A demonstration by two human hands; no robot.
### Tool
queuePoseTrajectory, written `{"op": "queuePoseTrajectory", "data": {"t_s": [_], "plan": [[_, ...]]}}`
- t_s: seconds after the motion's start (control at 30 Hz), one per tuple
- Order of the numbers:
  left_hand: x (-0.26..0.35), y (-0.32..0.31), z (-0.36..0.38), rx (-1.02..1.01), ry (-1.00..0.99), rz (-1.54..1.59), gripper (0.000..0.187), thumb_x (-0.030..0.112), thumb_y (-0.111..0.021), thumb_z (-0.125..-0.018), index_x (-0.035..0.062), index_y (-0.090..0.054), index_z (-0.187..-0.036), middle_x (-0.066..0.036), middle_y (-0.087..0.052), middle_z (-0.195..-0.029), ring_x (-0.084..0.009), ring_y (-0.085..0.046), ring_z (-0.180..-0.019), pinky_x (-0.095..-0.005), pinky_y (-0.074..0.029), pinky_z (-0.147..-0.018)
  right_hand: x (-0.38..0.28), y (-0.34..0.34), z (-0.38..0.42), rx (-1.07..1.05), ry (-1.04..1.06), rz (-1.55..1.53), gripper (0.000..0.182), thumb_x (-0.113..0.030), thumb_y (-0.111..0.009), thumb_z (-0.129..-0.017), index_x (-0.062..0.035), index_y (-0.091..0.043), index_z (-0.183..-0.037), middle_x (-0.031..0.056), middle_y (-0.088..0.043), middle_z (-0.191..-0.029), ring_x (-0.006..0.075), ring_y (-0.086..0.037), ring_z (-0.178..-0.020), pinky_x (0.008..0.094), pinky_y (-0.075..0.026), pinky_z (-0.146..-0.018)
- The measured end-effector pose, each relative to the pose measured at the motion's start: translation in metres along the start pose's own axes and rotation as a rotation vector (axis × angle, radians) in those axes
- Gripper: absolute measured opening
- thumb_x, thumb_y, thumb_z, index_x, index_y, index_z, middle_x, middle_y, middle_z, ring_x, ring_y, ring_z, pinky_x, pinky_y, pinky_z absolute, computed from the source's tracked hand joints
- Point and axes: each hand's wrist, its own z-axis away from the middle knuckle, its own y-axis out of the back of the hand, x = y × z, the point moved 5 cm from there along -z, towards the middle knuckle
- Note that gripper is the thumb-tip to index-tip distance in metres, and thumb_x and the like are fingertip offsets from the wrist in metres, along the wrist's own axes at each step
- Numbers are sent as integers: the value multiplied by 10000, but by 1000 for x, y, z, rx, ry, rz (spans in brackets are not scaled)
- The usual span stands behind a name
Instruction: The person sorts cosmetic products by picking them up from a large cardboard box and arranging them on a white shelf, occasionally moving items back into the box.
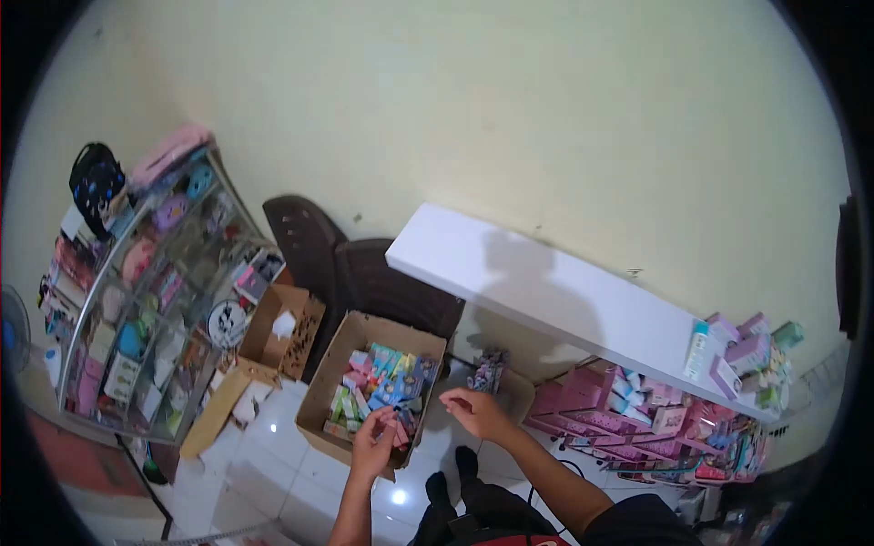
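My left hand (371,440) is over the near edge of an open cardboard box (316,400), its fingers closed round a small pink item (401,435). The box holds many small colourful packets (391,387) in pink, green, yellow and blue. My right hand (472,411) hovers just right of the box, apart from my left hand, fingers bent together; whether anything is between its fingertips is too small to tell.
Left of the box are a smaller open carton (289,335) and a glass display case (137,300). Dark plastic chairs (382,273) stand behind. A white shelf (564,296) runs right, above pink racks (583,409). A bin (514,396) is beside the box.
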Motion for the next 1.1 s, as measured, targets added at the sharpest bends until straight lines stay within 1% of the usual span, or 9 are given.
{"op": "queuePoseTrajectory", "data": {"t_s": [0.07,0.13,0.2,0.27,0.5,0.67,0.73,0.97,1.1], "plan": [[26,-11,2,-51,-6,6,302,100,-598,-1022,14,-563,-1310,-92,-659,-1179,-180,-613,-1157,-314,-462,-1025,-2,15,14,23,6,45,197,-137,-616,-1001,-28,-667,-1158,39,-698,-916,88,-618,-828,267,-509,-756],[57,-23,6,-91,-32,-76,327,119,-625,-1001,47,-587,-1317,-108,-670,-1212,-170,-632,-1085,-316,-493,-952,-16,28,30,91,-35,-41,207,-132,-610,-1002,-26,-669,-1169,43,-701,-957,90,-633,-866,270,-519,-783],[74,-33,9,-126,31,-24,324,117,-622,-1002,53,-588,-1318,-106,-665,-1217,-172,-630,-1109,-320,-486,-976,-27,40,44,137,-24,-85,214,-130,-609,-1001,-24,-668,-1178,47,-700,-979,95,-639,-888,270,-523,-799],[85,-42,4,-204,-157,-71,322,120,-616,-1005,42,-586,-1316,-103,-661,-1230,-169,-627,-1124,-314,-479,-994,-38,49,57,181,-16,-131,222,-127,-607,-1001,-21,-666,-1186,52,-699,-1002,100,-645,-910,271,-526,-816],[146,-97,16,-340,-218,-49,313,150,-619,-1012,28,-593,-1298,-98,-677,-1199,-155,-626,-1127,-294,-469,-1001,-97,87,109,380,30,39,232,-152,-612,-996,-9,-674,-1168,53,-712,-973,105,-656,-878,276,-530,-811],[158,-153,27,-499,-278,-47,311,166,-617,-1021,25,-591,-1298,-82,-684,-1165,-138,-628,-1080,-281,-474,-970,-131,119,170,532,35,78,228,-156,-620,-989,-10,-682,-1152,57,-717,-952,104,-658,-868,284,-530,-789],[162,-179,35,-594,-287,5,297,123,-594,-1026,21,-578,-1304,-85,-684,-1151,-149,-624,-1076,-290,-467,-974,-130,134,193,551,0,98,233,-92,-589,-1001,-12,-652,-1210,75,-704,-1077,130,-671,-995,277,-525,-884],[167,-279,58,-810,-294,18,327,117,-605,-1018,4,-569,-1323,-91,-671,-1184,-128,-620,-1056,-267,-476,-942,-147,196,280,748,5,103,230,-77,-594,-997,0,-649,-1206,77,-703,-1082,135,-668,-1001,279,-526,-883],[181,-340,75,-866,-387,-22,319,112,-599,-1017,-8,-583,-1313,-93,-681,-1155,-126,-619,-1041,-273,-481,-940,-152,246,322,870,72,184,220,-117,-608,-988,-7,-667,-1169,85,-712,-1064,150,-671,-931,293,-534,-822]]}}
